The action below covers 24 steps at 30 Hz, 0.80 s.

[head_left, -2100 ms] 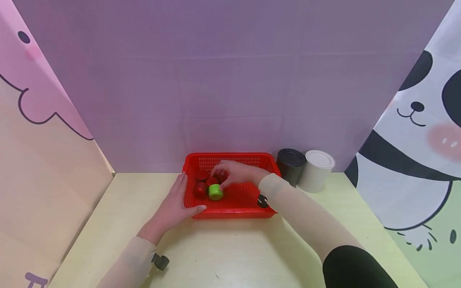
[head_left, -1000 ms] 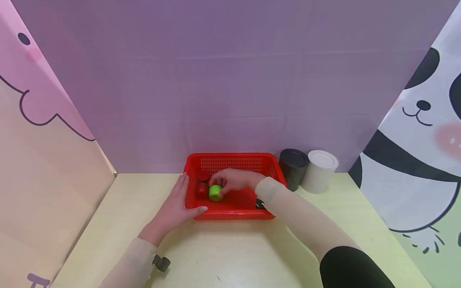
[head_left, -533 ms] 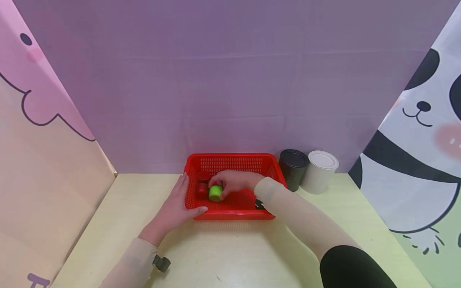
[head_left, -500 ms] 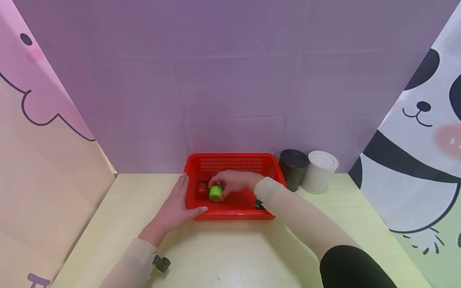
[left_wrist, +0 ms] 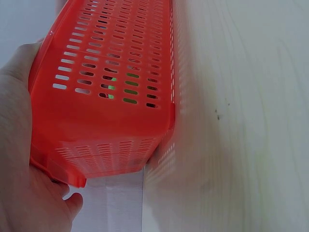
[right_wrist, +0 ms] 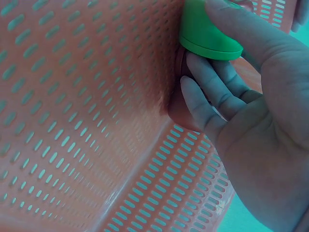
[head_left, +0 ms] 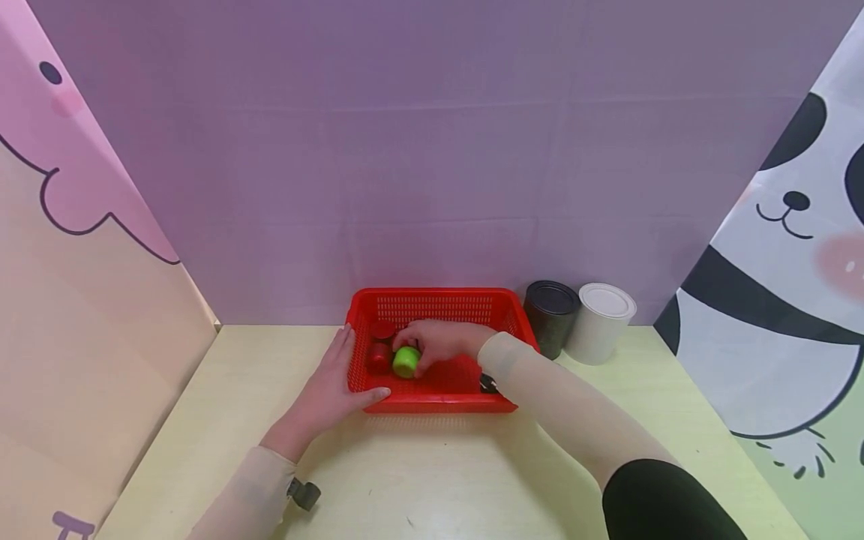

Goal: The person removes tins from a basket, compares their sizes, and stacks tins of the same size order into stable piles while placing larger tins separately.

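Observation:
A red slotted plastic basket [head_left: 432, 405] stands on the table against the backdrop. My left hand [head_left: 328, 381] rests on its near left corner, fingers straight along the left rim and thumb lying over the front rim. Inside the basket my right hand [head_left: 442, 341] pinches a small bright green cylinder [head_left: 406, 363] between thumb and fingers. In the right wrist view the green cylinder [right_wrist: 205, 34] shows a raised band at one end, and my thumb lies across it. Beside it on the left are small round red pieces [head_left: 379, 358]; my fingers hide part of the basket floor.
A black-lidded dark can [head_left: 551, 319] and a white can [head_left: 599, 322] stand close beside the basket's right end. A purple backdrop [head_left: 432, 165] rises behind the pale wooden table [head_left: 405, 487], with printed panels at both sides.
Two seconds ago my right hand was reaching further back in the basket, over red pieces. It then came down and forward onto the green cylinder. My left hand has kept its place.

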Tool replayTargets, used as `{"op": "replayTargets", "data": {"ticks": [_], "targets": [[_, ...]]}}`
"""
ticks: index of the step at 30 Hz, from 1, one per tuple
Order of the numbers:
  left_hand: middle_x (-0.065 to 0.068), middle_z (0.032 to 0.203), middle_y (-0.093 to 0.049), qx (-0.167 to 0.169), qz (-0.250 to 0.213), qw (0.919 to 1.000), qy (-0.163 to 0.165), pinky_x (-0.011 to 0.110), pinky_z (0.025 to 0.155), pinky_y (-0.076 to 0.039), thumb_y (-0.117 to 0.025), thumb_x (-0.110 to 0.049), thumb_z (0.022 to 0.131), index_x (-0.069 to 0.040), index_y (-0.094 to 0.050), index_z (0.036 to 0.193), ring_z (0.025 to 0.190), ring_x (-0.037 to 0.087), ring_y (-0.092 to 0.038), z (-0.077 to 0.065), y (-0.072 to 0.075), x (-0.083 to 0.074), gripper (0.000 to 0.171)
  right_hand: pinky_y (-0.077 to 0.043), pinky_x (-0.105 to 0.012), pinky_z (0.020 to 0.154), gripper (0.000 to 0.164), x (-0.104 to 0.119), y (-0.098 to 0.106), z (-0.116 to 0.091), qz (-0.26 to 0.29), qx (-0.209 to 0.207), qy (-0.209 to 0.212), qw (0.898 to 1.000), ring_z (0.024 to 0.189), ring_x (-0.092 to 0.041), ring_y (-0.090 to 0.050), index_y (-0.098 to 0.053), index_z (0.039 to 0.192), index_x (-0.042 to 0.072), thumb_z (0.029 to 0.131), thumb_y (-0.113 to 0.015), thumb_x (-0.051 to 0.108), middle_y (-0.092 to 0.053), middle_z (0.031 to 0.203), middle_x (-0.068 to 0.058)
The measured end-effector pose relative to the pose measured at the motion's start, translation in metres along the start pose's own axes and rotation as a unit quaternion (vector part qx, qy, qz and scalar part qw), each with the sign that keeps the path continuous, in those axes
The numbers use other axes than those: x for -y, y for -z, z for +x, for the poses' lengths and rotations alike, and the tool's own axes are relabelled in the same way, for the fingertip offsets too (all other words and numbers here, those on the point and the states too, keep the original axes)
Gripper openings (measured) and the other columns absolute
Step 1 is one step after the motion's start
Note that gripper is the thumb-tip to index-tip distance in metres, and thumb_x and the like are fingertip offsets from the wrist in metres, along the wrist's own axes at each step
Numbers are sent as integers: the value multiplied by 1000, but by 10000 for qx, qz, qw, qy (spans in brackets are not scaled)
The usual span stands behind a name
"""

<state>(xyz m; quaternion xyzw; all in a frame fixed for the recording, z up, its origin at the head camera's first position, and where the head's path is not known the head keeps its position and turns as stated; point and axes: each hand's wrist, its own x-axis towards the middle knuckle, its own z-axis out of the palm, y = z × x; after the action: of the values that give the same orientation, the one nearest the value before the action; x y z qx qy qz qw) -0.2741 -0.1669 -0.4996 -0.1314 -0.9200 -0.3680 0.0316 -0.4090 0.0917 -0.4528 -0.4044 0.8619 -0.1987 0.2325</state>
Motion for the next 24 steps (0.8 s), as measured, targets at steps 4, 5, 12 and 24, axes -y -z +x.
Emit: {"op": "replayTargets", "data": {"ticks": [4, 5, 12, 24], "targets": [[9, 186, -8, -14, -30, 10000, 13, 61, 113, -54, -91, -63, 83, -12, -6, 179, 169, 37, -13, 0, 0, -1, 138, -60, -31, 101, 61, -2, 3, 0, 88, -22, -27, 10000, 123, -18, -60, -69, 146, 23, 90, -94, 18, -65, 133, 9], [9, 186, -9, -19, -28, 10000, 8, 61, 112, -54, -92, -62, 83, -12, -7, 179, 169, 37, -13, 0, 0, 0, 138, -60, -31, 101, 61, -3, 3, 0, 83, -30, -43, 10000, 123, -18, -60, -69, 146, 23, 90, -94, 19, -65, 133, 9], [9, 186, -9, -22, 3, 10000, -9, 62, 111, -55, -92, -61, 84, -12, -7, 179, 169, 38, -12, 0, -1, 2, 137, -61, -32, 98, 58, -2, 10, -3, 229, -96, 84, 9997, 121, -20, -62, -70, 144, 19, 91, -94, 18, -67, 130, 8], [9, 185, -10, -38, -81, 9999, -99, 61, 110, -56, -90, -63, 84, -13, -7, 179, 168, 37, -15, 0, 1, -2, 136, -63, -36, 96, 52, 5, 27, -24, 280, -523, -78, 9982, 117, -21, -65, -71, 139, 23, 91, -93, 19, -70, 125, 7]]}}
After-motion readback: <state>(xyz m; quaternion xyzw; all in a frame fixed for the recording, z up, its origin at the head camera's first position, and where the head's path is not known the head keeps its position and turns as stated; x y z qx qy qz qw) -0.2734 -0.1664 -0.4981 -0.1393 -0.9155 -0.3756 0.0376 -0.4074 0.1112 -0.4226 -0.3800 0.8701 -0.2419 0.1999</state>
